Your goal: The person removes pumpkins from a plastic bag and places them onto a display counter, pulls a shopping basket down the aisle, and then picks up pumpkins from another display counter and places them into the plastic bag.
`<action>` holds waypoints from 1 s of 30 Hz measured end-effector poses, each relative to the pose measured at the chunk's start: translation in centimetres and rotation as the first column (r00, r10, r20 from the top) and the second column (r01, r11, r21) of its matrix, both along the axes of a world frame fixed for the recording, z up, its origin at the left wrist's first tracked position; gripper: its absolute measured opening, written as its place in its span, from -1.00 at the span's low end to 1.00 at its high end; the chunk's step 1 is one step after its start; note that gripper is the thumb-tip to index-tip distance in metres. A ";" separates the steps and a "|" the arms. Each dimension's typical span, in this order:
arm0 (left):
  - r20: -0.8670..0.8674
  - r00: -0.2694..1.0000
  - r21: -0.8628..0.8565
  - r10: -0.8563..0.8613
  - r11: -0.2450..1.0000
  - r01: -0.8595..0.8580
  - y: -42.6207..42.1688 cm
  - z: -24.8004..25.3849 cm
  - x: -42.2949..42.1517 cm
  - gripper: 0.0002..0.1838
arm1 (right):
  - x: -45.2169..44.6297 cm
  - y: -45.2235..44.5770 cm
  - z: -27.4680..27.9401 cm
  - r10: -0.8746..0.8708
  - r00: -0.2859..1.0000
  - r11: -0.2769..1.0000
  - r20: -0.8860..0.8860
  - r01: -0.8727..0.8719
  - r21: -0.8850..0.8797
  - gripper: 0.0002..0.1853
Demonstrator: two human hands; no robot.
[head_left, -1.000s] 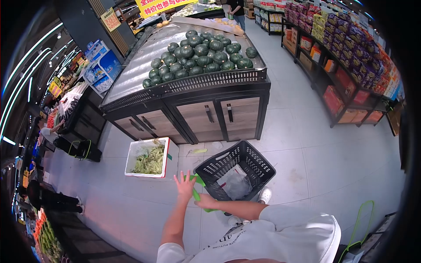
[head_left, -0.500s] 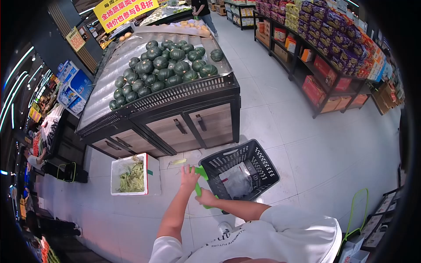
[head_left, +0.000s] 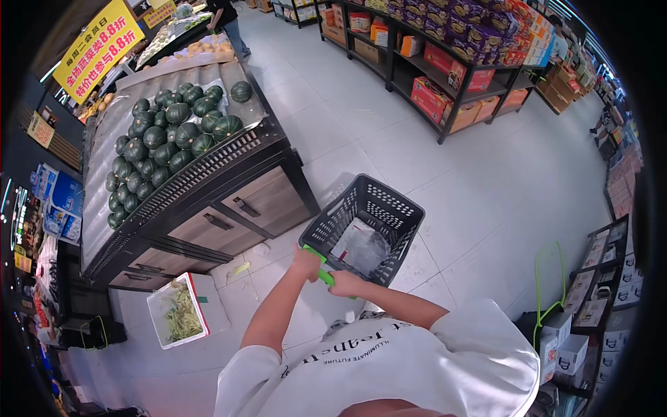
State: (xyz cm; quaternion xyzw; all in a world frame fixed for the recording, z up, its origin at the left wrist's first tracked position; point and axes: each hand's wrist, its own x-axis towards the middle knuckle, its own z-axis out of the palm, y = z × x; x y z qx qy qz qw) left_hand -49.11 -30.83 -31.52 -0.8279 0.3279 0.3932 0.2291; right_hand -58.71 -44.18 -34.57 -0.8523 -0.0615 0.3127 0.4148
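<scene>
A dark grey shopping basket [head_left: 406,233] with perforated walls stands on the floor just ahead of me. Its bright green handle [head_left: 324,276] points back toward my body. My left hand [head_left: 306,263] is closed round the handle's left part, and my right hand [head_left: 345,283] grips it further right. Inside the basket lies a crumpled clear plastic bag [head_left: 372,251], partly over a flat white item [head_left: 345,240] that I cannot make out.
A display stand [head_left: 208,229] with dark green pumpkins [head_left: 163,132] is on the left. A white foam box [head_left: 201,306] of leafy trimmings sits below it. Shelves [head_left: 445,128] with packaged goods stand ahead right; another rack [head_left: 590,292] is at right. A person [head_left: 226,21] stands far off.
My view has turned to the right, so the pumpkin stand and foam box sit further left. The basket has swung round to point more directly ahead of me. Both hands remain on its handle.
</scene>
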 end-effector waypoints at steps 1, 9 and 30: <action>-0.013 1.000 0.001 -0.023 1.000 0.023 -1.1 0.0 1.1 -0.60 | 1.2 -1.0 -0.5 0.032 1.000 0.999 -0.001 -0.032 -0.023 -0.62; -0.082 0.995 -0.039 -0.050 0.998 0.047 -9.5 -0.9 7.9 -0.43 | 8.9 -9.6 -0.8 0.165 0.965 0.969 -0.205 -0.197 -0.148 -0.58; -0.264 0.932 -0.613 0.248 0.703 -0.361 -25.8 -4.5 21.9 -0.38 | 25.0 -26.5 -0.9 -0.208 0.971 0.533 -0.120 0.010 -0.846 -0.57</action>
